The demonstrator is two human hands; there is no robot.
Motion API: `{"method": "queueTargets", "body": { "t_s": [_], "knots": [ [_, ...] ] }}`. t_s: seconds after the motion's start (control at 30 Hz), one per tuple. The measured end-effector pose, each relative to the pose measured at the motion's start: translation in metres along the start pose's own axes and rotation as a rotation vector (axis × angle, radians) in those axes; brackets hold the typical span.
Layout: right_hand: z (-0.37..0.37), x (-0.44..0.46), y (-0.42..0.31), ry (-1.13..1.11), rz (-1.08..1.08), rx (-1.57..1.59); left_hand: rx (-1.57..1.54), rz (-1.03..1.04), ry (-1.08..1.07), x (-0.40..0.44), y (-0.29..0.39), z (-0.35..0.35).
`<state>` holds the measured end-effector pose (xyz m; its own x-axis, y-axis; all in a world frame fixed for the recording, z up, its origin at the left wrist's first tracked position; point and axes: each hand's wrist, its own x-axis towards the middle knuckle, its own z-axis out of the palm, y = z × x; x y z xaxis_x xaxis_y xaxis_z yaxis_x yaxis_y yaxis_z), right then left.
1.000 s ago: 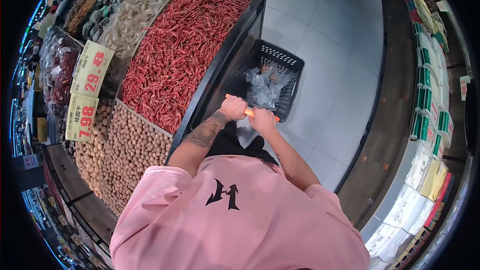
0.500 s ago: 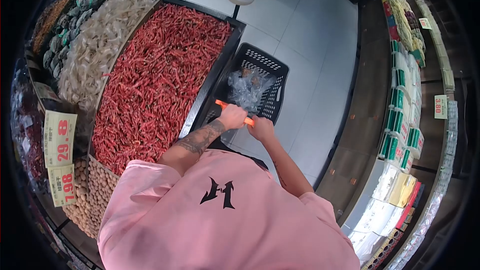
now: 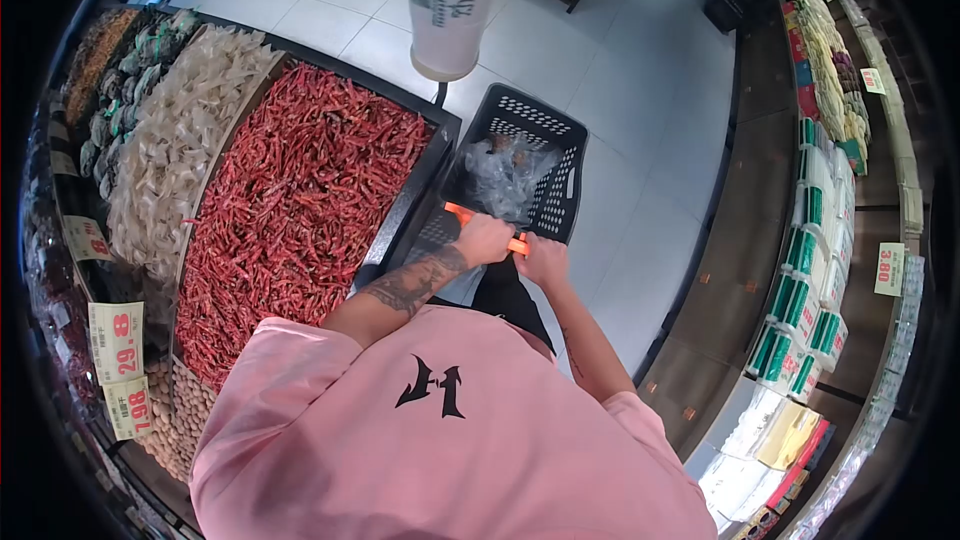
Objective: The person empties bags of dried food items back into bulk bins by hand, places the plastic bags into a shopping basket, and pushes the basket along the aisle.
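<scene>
My left hand [image 3: 487, 238] is closed around the orange handle [image 3: 459, 212] of a black shopping basket [image 3: 574, 145]. Just to its right, my right hand [image 3: 545, 260] grips the same handle near its right end. The basket has perforated walls and stands ahead of my hands, close to the corner of the produce display. Inside lie clear plastic bags [image 3: 508, 180]; something brownish shows through one, too blurred to name. My tattooed left forearm passes beside the dried red chillies [image 3: 310, 180].
A white printed cylinder [image 3: 455, 15] stands ahead, beyond the display's black edge [image 3: 405, 205]. Left are pale packets [image 3: 175, 150] and round brown goods [image 3: 172, 420] with price signs [image 3: 117, 340]. Shelves of packaged goods [image 3: 805, 250] line the right. Ahead right, a person stands near a black basket [image 3: 738, 10].
The chilli display, shelves and white cylinder have shifted closer and lower in view. The basket stays ahead of my hands, which keep their grip on the handle. A dark-clad leg shows more below it.
</scene>
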<state>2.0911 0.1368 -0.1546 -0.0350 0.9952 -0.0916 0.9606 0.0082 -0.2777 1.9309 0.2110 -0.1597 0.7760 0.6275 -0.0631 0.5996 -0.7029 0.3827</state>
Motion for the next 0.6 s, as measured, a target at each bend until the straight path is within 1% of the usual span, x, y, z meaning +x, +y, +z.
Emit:
{"method": "queueTargets", "body": {
  "t_s": [0.03, 0.07, 0.13, 0.17, 0.23, 0.33, 0.47, 0.53, 0.6],
  "knots": [
    [-0.006, 0.009, 0.012, 0.003, -0.003, 0.007, -0.004, -0.019, 0.022, 0.014, 0.002, 0.003],
    [-0.015, 0.021, 0.027, 0.022, -0.053, 0.024, 0.004, -0.022, 0.023, 0.028, 0.005, 0.006],
    [-0.028, 0.049, 0.055, 0.04, -0.139, 0.058, -0.005, -0.118, 0.051, 0.059, 0.008, 0.004],
    [-0.031, 0.063, 0.069, 0.049, -0.156, 0.066, 0.011, -0.13, 0.058, 0.073, 0.01, 0.001],
    [-0.037, 0.093, 0.094, -0.05, -0.235, 0.03, -0.017, -0.213, 0.042, 0.096, 0.012, -0.003],
    [-0.043, 0.14, 0.127, -0.076, -0.34, -0.025, -0.08, -0.32, 0.041, 0.13, 0.015, -0.003],
    [-0.056, 0.201, 0.15, -0.064, -0.5, -0.051, -0.099, -0.45, 0.125, 0.168, 0.01, -0.017],
    [-0.061, 0.229, 0.156, -0.127, -0.536, -0.089, -0.212, -0.504, 0.125, 0.186, 0.005, -0.025],
    [-0.06, 0.258, 0.164, -0.078, -0.619, -0.081, -0.225, -0.555, 0.147, 0.203, -0.003, -0.027]
  ]
}}
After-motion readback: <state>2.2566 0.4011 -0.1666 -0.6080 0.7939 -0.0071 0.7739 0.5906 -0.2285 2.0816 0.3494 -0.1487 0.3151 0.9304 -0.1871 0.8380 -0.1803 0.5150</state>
